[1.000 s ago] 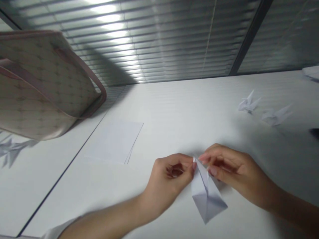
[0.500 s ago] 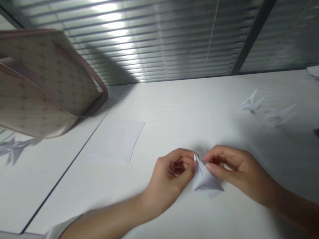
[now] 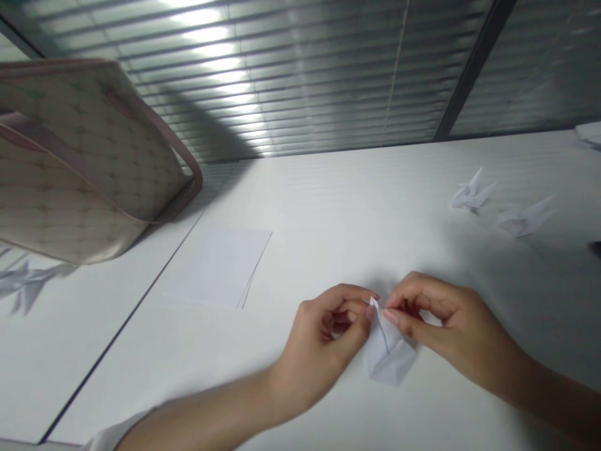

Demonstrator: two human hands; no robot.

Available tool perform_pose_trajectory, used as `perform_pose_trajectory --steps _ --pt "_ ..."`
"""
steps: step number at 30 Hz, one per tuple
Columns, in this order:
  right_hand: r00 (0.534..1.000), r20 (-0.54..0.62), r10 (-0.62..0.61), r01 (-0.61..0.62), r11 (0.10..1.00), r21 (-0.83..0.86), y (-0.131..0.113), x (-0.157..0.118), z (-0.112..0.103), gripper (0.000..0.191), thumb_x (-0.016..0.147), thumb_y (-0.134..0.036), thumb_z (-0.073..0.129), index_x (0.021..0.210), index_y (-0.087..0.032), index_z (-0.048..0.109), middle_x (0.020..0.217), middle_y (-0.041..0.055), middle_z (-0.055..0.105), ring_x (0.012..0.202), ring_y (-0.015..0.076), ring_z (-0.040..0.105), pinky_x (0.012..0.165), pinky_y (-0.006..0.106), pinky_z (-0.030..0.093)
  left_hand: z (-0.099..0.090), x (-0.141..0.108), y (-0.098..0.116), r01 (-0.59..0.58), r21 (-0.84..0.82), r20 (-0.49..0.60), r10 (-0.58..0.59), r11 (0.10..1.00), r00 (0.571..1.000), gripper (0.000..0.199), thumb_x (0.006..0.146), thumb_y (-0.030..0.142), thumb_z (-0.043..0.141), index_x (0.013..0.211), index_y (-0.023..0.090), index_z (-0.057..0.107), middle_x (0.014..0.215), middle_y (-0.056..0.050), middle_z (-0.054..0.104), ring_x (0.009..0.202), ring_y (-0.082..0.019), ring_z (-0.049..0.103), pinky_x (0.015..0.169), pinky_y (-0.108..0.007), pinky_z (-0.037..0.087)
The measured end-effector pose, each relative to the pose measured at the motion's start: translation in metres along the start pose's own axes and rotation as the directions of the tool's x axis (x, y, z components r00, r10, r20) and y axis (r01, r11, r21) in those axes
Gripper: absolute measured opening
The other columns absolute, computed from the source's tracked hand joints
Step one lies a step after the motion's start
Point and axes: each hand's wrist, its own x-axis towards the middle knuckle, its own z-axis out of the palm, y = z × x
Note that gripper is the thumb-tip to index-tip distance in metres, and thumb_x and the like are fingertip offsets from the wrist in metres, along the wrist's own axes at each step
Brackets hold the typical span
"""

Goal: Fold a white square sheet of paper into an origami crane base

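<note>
Hands first: what's the left hand (image 3: 323, 332) doing?

Curled, with thumb and fingertips pinched on the narrow tip of a folded white paper model (image 3: 390, 356). That model sits on the bench (image 3: 357, 200) between both hands.

And the right hand (image 3: 446, 319)?

Bent the same way, its fingertips (image 3: 390, 316) closed on that tip from the other side. Neither hand is open.

What lies left of the model?

Farthest left, a paper crane (image 3: 28, 285), partly under a patterned handbag (image 3: 79, 163) with pink trim. Nearer the model, a small stack of white paper sheets (image 3: 218, 266).

And to its right?

Beyond the right hand, two more paper cranes (image 3: 472, 194) (image 3: 526, 216).

How would the model handle?

I'd judge it very light and thin, crisp along its creases but easily crushed. Take it by the folded edges with fingertips, and go gently at the pointed tip.
</note>
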Motion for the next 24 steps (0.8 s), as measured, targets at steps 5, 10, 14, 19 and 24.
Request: perform_pose_trajectory --steps 5,10,14,19,24 --pt "1.0 0.015 0.013 -0.013 1.0 0.012 0.0006 0.0008 0.0014 0.005 0.079 -0.022 0.064 0.075 -0.022 0.066 0.066 -0.0015 0.06 0.059 0.012 0.056 0.053 0.022 0.044 -0.0011 0.0 -0.0002 0.014 -0.003 -0.004 -0.014 1.0 1.0 0.017 0.086 0.028 0.06 0.092 0.013 0.065 0.063 0.0 0.055 0.058 -0.009 0.044 0.055 -0.021 0.035" --pt "0.992 0.064 0.105 -0.108 0.992 0.059 -0.0015 0.0012 0.0008 0.007 0.079 -0.025 0.064 0.073 -0.021 0.065 0.067 -0.0022 0.06 0.061 0.0112 0.056 0.056 0.022 0.044 -0.001 0.0009 -0.0012 0.044 -0.051 -0.005 -0.044 0.998 0.999 0.02 0.085 0.03 0.063 0.089 0.011 0.067 0.064 -0.001 0.057 0.059 -0.01 0.045 0.055 -0.021 0.035" --pt "0.979 0.106 0.173 -0.181 0.981 0.074 -0.003 0.0018 -0.0004 0.009 0.079 -0.029 0.064 0.074 -0.021 0.065 0.068 -0.0022 0.06 0.063 0.0116 0.056 0.058 0.023 0.043 -0.0004 0.0019 -0.0024 0.085 -0.114 0.0 -0.086 0.99 0.996 0.022 0.084 0.033 0.065 0.085 0.011 0.067 0.067 -0.004 0.063 0.06 -0.011 0.05 0.056 -0.022 0.038" --pt "0.976 0.113 0.184 -0.194 0.977 0.091 -0.0024 0.0021 0.0005 0.009 0.078 -0.029 0.064 0.073 -0.022 0.065 0.067 -0.0024 0.06 0.062 0.0114 0.055 0.057 0.023 0.042 -0.0008 0.0 -0.0014 0.105 -0.139 0.0 -0.106 0.985 0.994 0.024 0.082 0.035 0.066 0.081 0.011 0.068 0.069 -0.006 0.066 0.062 -0.013 0.054 0.058 -0.023 0.04" --pt "0.978 0.104 0.181 -0.191 0.978 0.089 -0.0016 0.0016 0.0015 0.006 0.077 -0.027 0.065 0.074 -0.022 0.065 0.067 -0.0025 0.059 0.062 0.0113 0.055 0.057 0.023 0.042 -0.0011 0.0 0.0002 0.095 -0.146 -0.001 -0.096 0.985 0.995 0.024 0.082 0.035 0.066 0.077 0.011 0.068 0.068 -0.005 0.066 0.061 -0.011 0.053 0.056 -0.021 0.04"
